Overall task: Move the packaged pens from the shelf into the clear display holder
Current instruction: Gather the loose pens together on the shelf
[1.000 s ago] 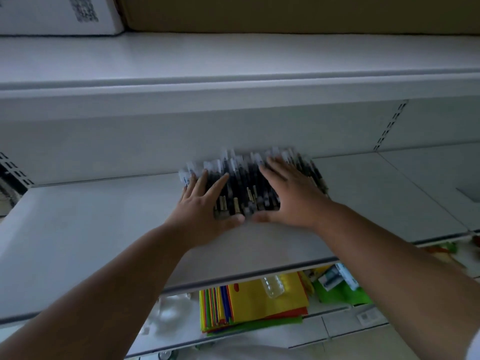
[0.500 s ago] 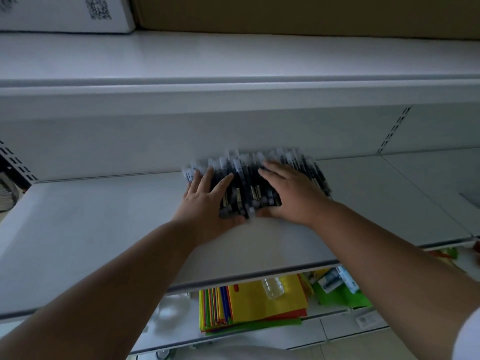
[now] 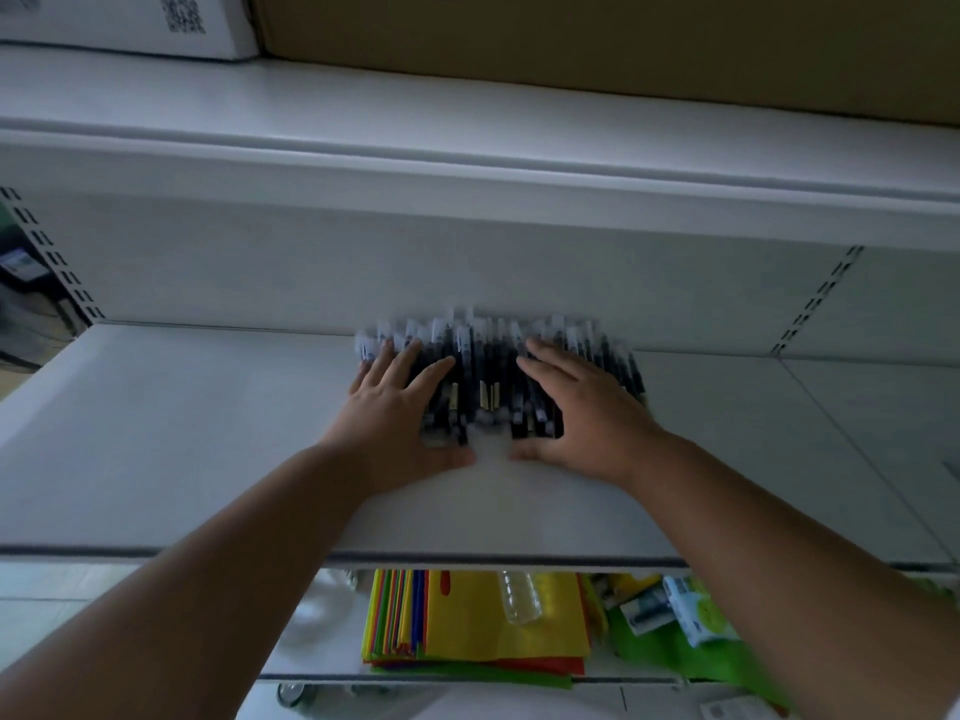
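Nearest, below the front lip of the shelf, a lower level holds a stack of bright folders (image 3: 467,626) in yellow, orange, green and blue, with a small clear bottle (image 3: 519,597) lying on top of the yellow one and a few small packets (image 3: 675,610) just beside them on a green sheet to the right. Two bare forearms reach up from the bottom corners onto the white shelf (image 3: 182,433). The left hand (image 3: 400,413) lies flat with fingers spread and straight, its fingertips on the left part of the pens and its thumb stretched along the shelf surface at the near edge of the pile. The right hand (image 3: 576,407) mirrors it, fingers straight and laid over the right part, thumb out along the near edge; neither hand is curled around anything. Between and under them sits the pile of pens (image 3: 488,387), pushed against the back wall of the shelf: many slim dark barrels in clear sleeves, packed side by side and pointing front to back, with white or pale ends along the far edge and a few gold-coloured bits showing near the middle. The pile is slightly blurred. Above, an upper shelf carries a white box (image 3: 156,18) with a printed code and a brown cardboard box (image 3: 623,39).
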A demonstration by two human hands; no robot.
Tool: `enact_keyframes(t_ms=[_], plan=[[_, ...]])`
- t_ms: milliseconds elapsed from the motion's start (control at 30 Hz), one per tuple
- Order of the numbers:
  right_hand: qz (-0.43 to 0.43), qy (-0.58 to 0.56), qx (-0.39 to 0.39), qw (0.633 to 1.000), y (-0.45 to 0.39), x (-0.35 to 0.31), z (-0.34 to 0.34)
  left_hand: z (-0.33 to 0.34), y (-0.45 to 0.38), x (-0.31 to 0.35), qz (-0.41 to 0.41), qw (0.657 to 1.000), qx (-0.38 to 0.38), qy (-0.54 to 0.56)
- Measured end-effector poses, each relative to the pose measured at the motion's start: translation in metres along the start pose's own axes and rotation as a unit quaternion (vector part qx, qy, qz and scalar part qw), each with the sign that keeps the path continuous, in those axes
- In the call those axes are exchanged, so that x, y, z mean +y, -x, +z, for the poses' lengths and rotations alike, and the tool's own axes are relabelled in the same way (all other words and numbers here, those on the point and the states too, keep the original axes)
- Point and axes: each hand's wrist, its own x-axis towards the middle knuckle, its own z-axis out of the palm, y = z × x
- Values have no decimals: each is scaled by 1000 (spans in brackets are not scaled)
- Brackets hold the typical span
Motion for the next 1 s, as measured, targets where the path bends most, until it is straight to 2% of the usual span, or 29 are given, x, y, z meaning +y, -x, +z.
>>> enact_keyframes(t_ms=[133,267,367,600,700,1000], plan=[[23,-3,13,1000,14,24,-9,6,1,5,5,1000,14,4],[38,-37,3,999,22,24,-10,6,6,5,15,1000,24,7],[36,-50,24,998,25,22,-15,3,8,12,26,999,45,-9],[85,-63,1,994,45,45,-22,4,6,62,140,986,91,-8],[96,-70,-7,993,52,53,-14,15,0,78,167,983,79,-10],[69,-111,-20,991,39,58,-16,22,1,79,137,984,110,-10]])
